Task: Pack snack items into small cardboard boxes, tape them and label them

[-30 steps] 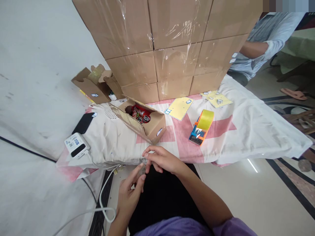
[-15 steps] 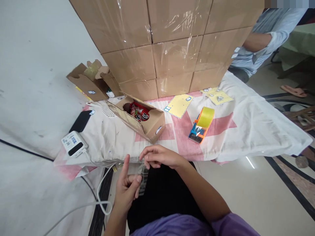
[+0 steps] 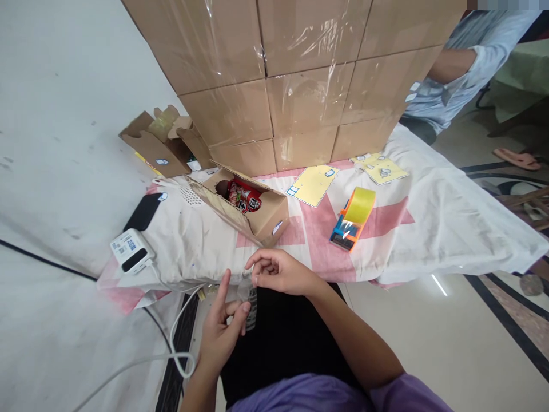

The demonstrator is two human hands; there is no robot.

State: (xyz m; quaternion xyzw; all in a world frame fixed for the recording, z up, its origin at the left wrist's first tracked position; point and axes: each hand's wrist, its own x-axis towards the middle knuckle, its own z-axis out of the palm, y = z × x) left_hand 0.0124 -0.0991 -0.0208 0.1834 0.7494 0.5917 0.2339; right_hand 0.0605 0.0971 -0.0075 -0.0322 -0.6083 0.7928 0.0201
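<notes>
Pinching a small clear plastic strip (image 3: 247, 297) between both hands, just over my lap at the worktop's (image 3: 429, 229) near edge. Left hand (image 3: 223, 332): thumb and middle fingers grip its lower part, index finger straight up. Right hand (image 3: 278, 272): fingertips closed on its top end. Strip is transparent, crinkled, with faint dark markings; hard to read. Open cardboard box (image 3: 253, 214) with a red packet (image 3: 244, 197) sits just beyond; tape dispenser (image 3: 352, 220) to its right.
</notes>
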